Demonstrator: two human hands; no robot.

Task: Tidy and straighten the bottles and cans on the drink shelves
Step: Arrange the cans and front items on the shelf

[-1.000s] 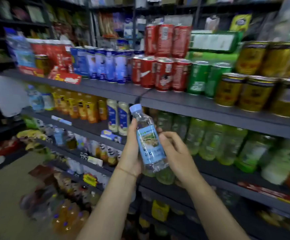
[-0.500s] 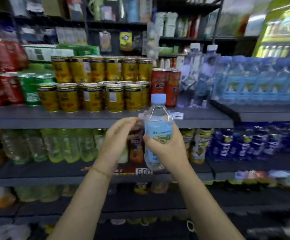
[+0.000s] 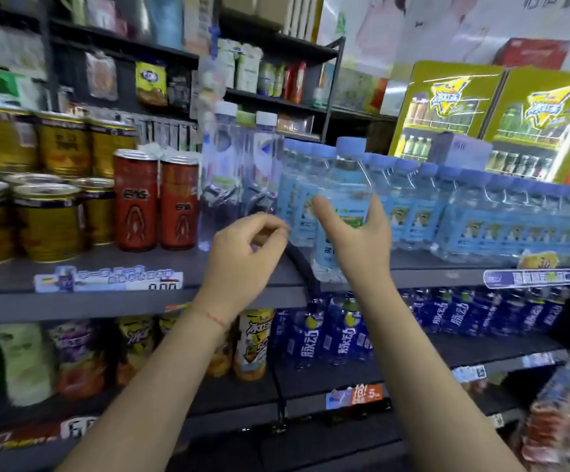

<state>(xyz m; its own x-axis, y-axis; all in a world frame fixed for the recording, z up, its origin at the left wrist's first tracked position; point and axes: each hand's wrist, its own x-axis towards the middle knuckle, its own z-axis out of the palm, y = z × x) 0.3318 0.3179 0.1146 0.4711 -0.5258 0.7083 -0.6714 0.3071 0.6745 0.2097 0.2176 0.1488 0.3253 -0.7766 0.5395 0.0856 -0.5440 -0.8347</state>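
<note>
My right hand [image 3: 356, 240] grips the small water bottle [image 3: 345, 185] around its blue label, thumb across the front and fingers wrapped behind. I hold the bottle upright at the front edge of the upper shelf [image 3: 134, 301], its base level with the shelf lip, just in front of the row of matching blue-capped water bottles [image 3: 447, 212] that fills the right part of that shelf. My left hand [image 3: 242, 253] hovers just left of the bottle, fingers curled loosely with thumb and forefinger close together, holding nothing. Behind it stand two tall clear bottles [image 3: 229, 172]; further left on the same shelf are two red cans [image 3: 156, 199], then stacked yellow cans [image 3: 48, 219] toward the left edge. On the shelf below, dark blue bottles [image 3: 345, 335] line up beneath my right forearm.
</note>
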